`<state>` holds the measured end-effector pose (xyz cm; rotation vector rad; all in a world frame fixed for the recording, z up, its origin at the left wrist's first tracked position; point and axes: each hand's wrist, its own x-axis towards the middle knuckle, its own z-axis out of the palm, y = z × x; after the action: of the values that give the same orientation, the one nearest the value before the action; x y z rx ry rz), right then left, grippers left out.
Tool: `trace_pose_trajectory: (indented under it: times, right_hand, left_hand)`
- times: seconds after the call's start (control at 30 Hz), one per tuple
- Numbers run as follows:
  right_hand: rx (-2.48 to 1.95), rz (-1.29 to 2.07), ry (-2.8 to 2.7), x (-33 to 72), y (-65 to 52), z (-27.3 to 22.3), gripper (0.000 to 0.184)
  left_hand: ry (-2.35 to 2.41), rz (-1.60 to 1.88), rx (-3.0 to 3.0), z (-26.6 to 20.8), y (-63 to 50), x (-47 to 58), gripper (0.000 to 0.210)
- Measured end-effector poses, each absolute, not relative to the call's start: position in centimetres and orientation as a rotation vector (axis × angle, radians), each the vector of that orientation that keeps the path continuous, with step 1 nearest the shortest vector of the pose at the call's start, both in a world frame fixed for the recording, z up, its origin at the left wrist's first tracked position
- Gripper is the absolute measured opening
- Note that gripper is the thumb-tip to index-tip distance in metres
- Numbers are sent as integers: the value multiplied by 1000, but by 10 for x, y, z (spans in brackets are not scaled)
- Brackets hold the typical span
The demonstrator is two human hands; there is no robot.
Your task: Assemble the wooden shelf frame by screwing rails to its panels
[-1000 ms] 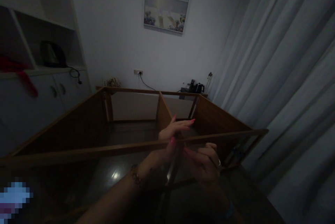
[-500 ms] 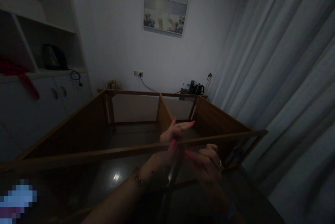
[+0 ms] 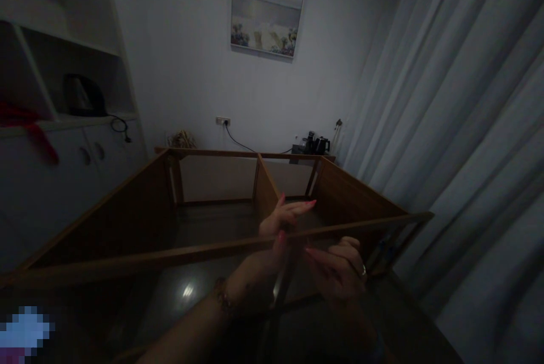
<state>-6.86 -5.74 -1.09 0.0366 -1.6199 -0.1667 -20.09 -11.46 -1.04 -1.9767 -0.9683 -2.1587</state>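
A large brown wooden frame (image 3: 178, 253) with side panels and a middle divider panel (image 3: 267, 177) fills the space before me. My left hand (image 3: 280, 221), with a bracelet at the wrist, is at the front rail where the divider meets it. Its thumb lies on the near side and its fingers are beyond the rail, the index stretched out to the right. Just below the rail, to the right, my right hand (image 3: 340, 267) is closed in a pinch, with a ring on one finger. Anything between its fingertips is too dark to make out.
A pale curtain (image 3: 459, 126) hangs along the right. Cabinets on the left hold a kettle (image 3: 84, 96) and red cloth (image 3: 29, 120). By the far wall stand a black coffee pot (image 3: 322, 144) and a wall socket (image 3: 223, 121) with a cord; a picture (image 3: 268, 12) hangs above.
My right hand has shifted slightly to the right and down, still pinched. My left hand stays at the rail. The view has tilted a little.
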Motion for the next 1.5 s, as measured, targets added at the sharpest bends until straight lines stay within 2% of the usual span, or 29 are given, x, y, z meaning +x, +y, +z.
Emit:
trace_pose_trajectory:
  times: [0.37,0.83,1.03,1.23,1.5]
  right_hand:
    - [40,-184,-1705,-67,-58,-17,7]
    - [-3,-98,-1663,-82,-53,-21,3]
    - [-15,-118,-1657,-81,-52,-22,7]
    - [-17,-134,-1628,-83,-55,-18,6]
    - [-10,-264,-1685,-78,-48,-24,11]
  left_hand:
    - [-1015,-2176,-1952,-11,-113,-199,46]
    - [-1114,-2211,-1971,11,-146,-185,34]
    - [-1058,-2114,-2034,0,-127,-197,43]
    - [-959,-2152,-1843,-16,-105,-199,41]
    - [-1054,-2148,-1951,-17,-111,-203,38]
